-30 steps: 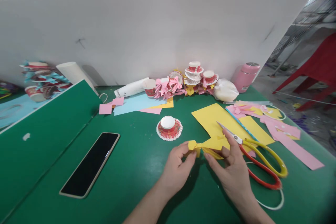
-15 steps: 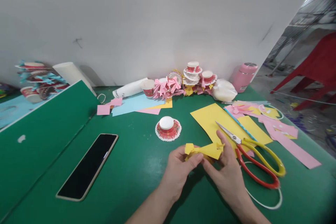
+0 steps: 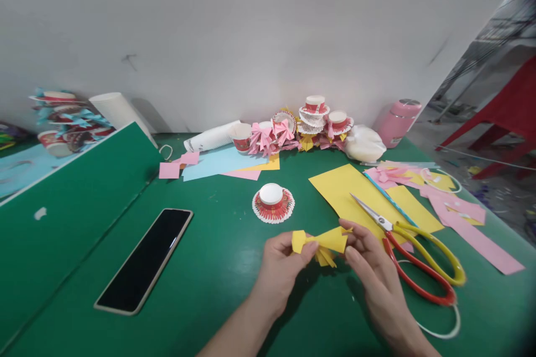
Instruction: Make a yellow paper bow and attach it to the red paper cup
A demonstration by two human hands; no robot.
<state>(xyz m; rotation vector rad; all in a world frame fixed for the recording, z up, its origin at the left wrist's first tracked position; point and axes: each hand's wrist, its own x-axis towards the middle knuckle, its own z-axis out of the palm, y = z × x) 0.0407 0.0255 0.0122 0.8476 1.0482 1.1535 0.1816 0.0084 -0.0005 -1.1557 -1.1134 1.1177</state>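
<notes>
My left hand [image 3: 281, 268] pinches the knotted middle of a yellow paper bow [image 3: 330, 240], its thumb lying across the front. Strips hang from the bow's centre, and a folded loop spreads to each side. My right hand [image 3: 372, 270] is at the bow's right loop, with the fingertips behind its edge and the thumb in front. Just beyond both hands stands a small red-and-white paper cup [image 3: 271, 195] turned upside down, its cut rim fanned out flat like a hat. To the right, scissors [image 3: 387, 226] with one red and one yellow handle lie over yellow paper [image 3: 341, 187].
A phone [image 3: 144, 262] lies at the left beside a raised green panel [image 3: 75, 217]. Along the white partition [image 3: 234, 50] are decorated cups [image 3: 314, 117], stacked white cups [image 3: 213, 136], a plastic bag [image 3: 364, 144] and a pink bottle [image 3: 397, 122]. Pink paper strips [image 3: 486, 240] lie right.
My right hand has drawn back from the bow's underside to its right end, its fingers curling in. The bow's hanging strips now show. The view has shifted slightly.
</notes>
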